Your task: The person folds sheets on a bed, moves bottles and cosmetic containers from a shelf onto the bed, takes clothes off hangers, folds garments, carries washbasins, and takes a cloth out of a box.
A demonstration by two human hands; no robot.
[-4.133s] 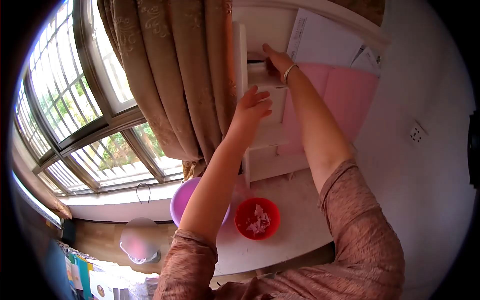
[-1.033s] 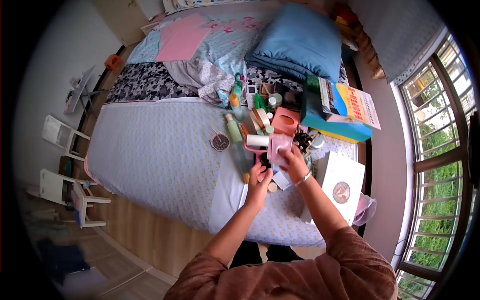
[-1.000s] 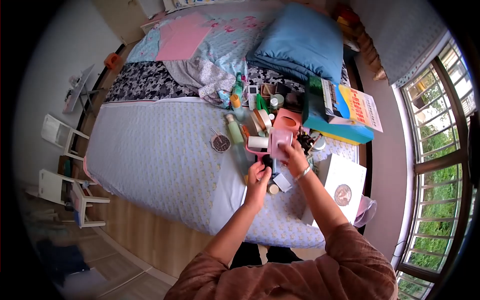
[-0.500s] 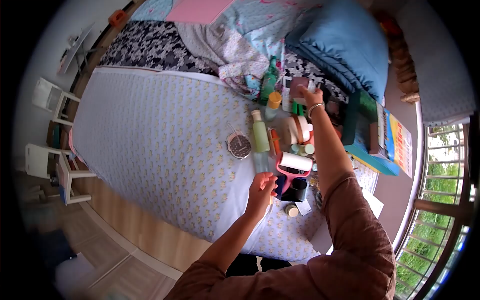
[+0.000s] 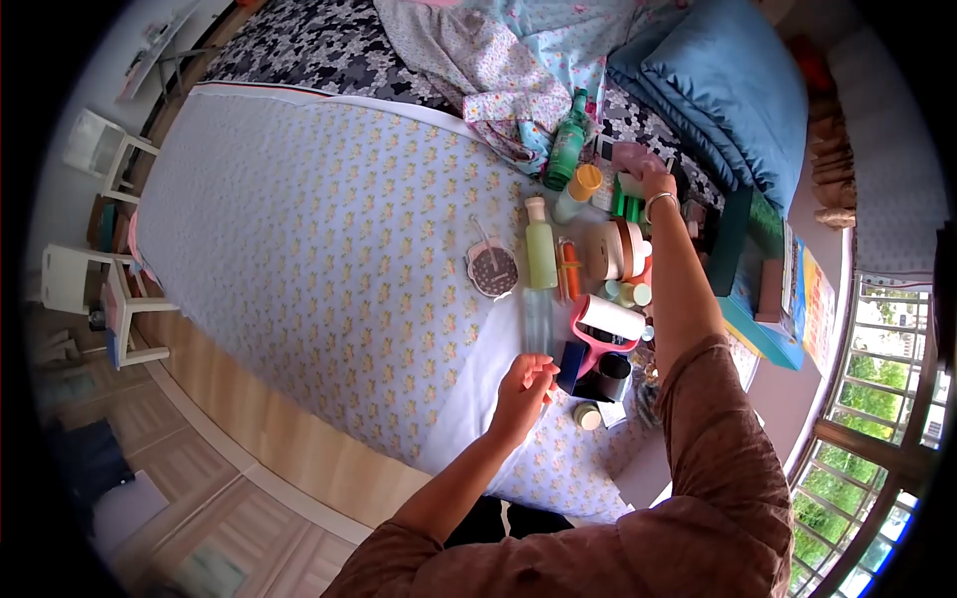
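- Pink case [image 5: 634, 157], head view: out beyond the right hand [image 5: 657, 182], near the green bottle [image 5: 568, 149]; that hand looks clamped on its near edge.
- Light and stiff, I'd judge, probably slick and maybe crackable: opposite side edges, gentle pinch!
- Left hand [image 5: 520, 391]: fingers loosely curled, thumb apart, nothing visible held, just beside the dark blue box [image 5: 571, 367].

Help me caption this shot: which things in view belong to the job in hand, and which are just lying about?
Job in hand, judging by the hands:
- pink item, in the right hand
- perhaps the green bottle close by

Apparently just lying about:
- blue bedding
- floral cloth
- white chairs
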